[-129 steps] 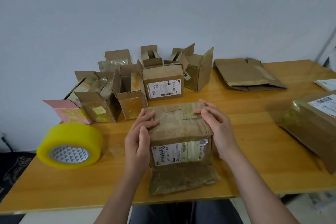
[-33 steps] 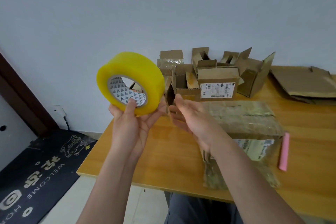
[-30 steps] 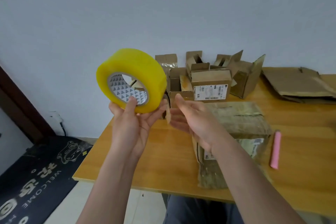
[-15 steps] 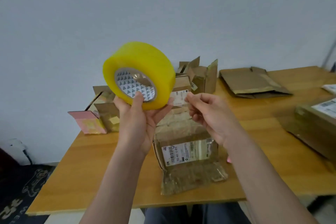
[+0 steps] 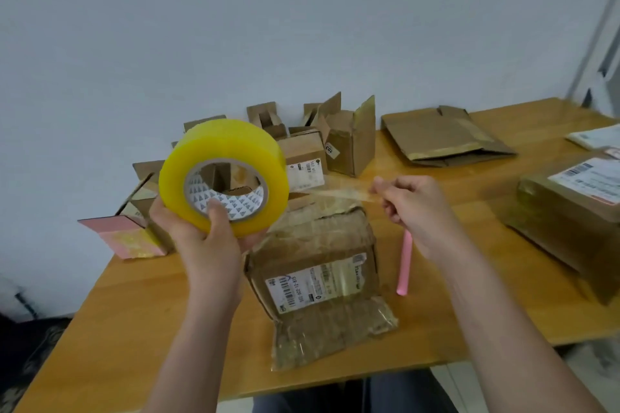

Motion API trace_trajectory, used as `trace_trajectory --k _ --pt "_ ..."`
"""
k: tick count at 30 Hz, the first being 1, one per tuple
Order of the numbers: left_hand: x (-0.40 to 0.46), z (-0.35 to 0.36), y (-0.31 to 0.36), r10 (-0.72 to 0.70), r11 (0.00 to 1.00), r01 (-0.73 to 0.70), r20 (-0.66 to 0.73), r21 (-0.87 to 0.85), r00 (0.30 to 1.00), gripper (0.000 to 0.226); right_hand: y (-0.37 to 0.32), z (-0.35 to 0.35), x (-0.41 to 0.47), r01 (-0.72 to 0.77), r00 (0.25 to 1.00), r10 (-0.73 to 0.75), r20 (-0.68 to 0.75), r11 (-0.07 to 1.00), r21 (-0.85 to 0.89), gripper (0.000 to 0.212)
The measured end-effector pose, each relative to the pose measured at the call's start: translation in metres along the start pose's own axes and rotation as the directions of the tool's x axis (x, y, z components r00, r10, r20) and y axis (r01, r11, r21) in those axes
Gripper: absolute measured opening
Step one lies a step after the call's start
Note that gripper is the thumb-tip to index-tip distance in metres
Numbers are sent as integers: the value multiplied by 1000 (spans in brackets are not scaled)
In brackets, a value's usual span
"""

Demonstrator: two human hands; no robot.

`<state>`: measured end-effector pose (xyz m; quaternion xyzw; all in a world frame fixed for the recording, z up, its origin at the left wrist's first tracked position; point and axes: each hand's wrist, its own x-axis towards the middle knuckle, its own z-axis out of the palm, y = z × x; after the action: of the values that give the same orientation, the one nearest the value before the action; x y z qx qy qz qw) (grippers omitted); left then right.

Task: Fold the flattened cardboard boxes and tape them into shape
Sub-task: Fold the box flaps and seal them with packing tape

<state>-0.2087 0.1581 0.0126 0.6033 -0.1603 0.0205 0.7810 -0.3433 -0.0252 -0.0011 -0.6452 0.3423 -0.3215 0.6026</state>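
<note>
The taped cardboard box [image 5: 318,265] sits at the table's [image 5: 141,329] near edge, a pink stick [image 5: 404,265] beside it, under the tape roll [image 5: 223,174] the left hand [image 5: 204,238] grips and the strip [image 5: 339,194] the right hand [image 5: 412,201] pinches, folded boxes [image 5: 349,141] and a flat carton [image 5: 439,137] farther back.

Left hand [image 5: 204,238] holds tape roll [image 5: 223,174]; right hand [image 5: 414,203] pinches its strip [image 5: 335,194].

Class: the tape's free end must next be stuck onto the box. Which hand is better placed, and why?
Right hand: it pinches the tape strip above the box; the left hand holds the roll.
</note>
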Motion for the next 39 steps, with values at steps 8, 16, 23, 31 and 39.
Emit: trace_trajectory --k 8,16,23,31,39 --pt "5 -13 -14 140 971 -130 -39 202 989 48 17 12 2 -8 998 0 -58 991 -133 21" --pt "4 -17 -34 131 938 -106 -55 329 990 39 51 18 6 -253 967 252 -22 961 -110 40" --pt "2 -11 -34 68 923 -70 20 377 998 34 63 27 1 -278 961 277 -23 952 -128 37" --pt "-1 -18 -37 -82 948 65 44 310 996 8 31 26 -17 364 844 -495 -205 811 -458 18" --pt "2 -19 -41 -35 970 21 54 243 998 18 45 46 -38 473 872 -442 212 645 -601 57"
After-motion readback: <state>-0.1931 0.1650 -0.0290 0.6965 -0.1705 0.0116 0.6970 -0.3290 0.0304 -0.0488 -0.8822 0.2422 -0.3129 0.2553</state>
